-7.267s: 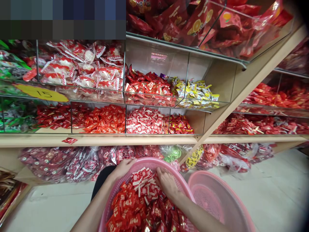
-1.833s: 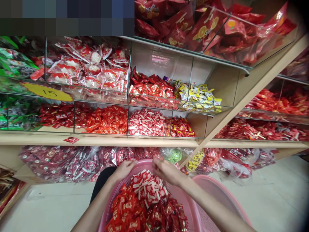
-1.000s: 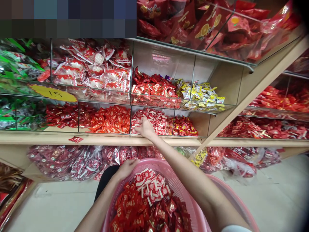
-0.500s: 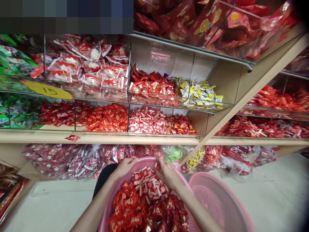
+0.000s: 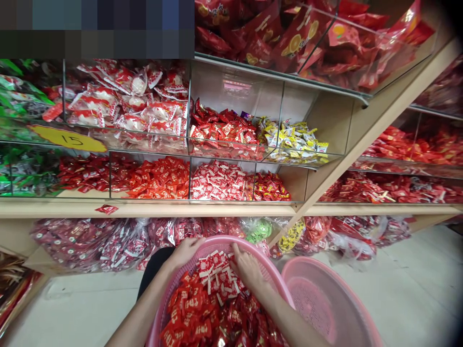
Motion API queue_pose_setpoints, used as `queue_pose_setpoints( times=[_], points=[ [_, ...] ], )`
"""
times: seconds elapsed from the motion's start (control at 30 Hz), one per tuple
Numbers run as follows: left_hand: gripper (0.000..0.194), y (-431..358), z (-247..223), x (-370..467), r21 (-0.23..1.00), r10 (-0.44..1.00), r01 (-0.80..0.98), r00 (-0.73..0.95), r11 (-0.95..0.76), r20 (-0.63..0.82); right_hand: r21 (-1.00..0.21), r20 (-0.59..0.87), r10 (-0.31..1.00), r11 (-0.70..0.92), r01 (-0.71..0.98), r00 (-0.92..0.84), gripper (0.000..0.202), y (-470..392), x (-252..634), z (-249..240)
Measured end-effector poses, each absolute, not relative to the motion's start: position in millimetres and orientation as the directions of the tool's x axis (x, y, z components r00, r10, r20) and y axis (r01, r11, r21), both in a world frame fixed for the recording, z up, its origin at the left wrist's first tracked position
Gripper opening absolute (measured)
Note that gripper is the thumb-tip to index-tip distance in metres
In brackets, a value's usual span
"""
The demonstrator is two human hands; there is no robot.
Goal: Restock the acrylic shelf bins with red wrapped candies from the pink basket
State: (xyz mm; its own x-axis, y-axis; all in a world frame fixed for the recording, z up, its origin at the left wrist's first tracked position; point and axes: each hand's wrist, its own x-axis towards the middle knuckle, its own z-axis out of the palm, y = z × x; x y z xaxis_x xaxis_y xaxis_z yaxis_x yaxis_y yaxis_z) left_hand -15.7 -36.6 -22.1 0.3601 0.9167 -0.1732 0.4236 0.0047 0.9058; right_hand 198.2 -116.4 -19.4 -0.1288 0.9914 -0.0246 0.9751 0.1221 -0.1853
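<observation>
A pink plastic basket [image 5: 278, 277] stands in front of me. It holds wrapped candies in groups: orange-red candies [image 5: 191, 308] at left, red-and-white candies [image 5: 217, 272] at the far side, and dark red candies [image 5: 249, 318] towards the near right. My left hand [image 5: 188, 251] is closed over the basket's far left rim. Inside the far right wall, my right hand [image 5: 246, 265] lies against the edge of the red-and-white candies, its fingers partly spread; no candy shows clearly in them.
A second pink basket [image 5: 311, 299] sits on the floor at right. Ahead, shelves with clear dividers hold orange-red candies [image 5: 159, 178], red-and-white candies [image 5: 219, 180] and yellow-and-white candies [image 5: 292, 140]. One loose red candy [image 5: 106, 209] lies on the ledge [image 5: 202, 209]. Bagged candies [image 5: 125, 246] fill the space below.
My right hand has dropped from beside the basket's far rim down onto the red-and-white candies, its fingers spreading. My left hand keeps its hold on the rim. The view has shifted slightly.
</observation>
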Motion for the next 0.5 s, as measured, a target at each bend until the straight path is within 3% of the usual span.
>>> queue_pose_setpoints(
  times=[0.27, 0.4, 0.5],
  points=[
    [0.055, -35, -25, -17, 0.903, 0.911, 0.429, 0.365, 0.019, -0.192, -0.170, 0.060, 0.994, 0.105, 0.980, -0.096, 0.040, -117, 193, -15],
    [0.058, -37, -23, -15, 0.904, 0.916, 0.425, 0.343, 0.046, -0.209, -0.315, 0.151, 0.982, 0.158, 0.936, -0.114, 0.024, -103, 187, 34],
    [0.059, -38, -21, -14, 0.910, 0.913, 0.412, 0.352, 0.049, -0.209, -0.372, 0.362, 0.915, 0.315, 0.874, -0.175, 0.022, -77, 177, 85]
  ],
)
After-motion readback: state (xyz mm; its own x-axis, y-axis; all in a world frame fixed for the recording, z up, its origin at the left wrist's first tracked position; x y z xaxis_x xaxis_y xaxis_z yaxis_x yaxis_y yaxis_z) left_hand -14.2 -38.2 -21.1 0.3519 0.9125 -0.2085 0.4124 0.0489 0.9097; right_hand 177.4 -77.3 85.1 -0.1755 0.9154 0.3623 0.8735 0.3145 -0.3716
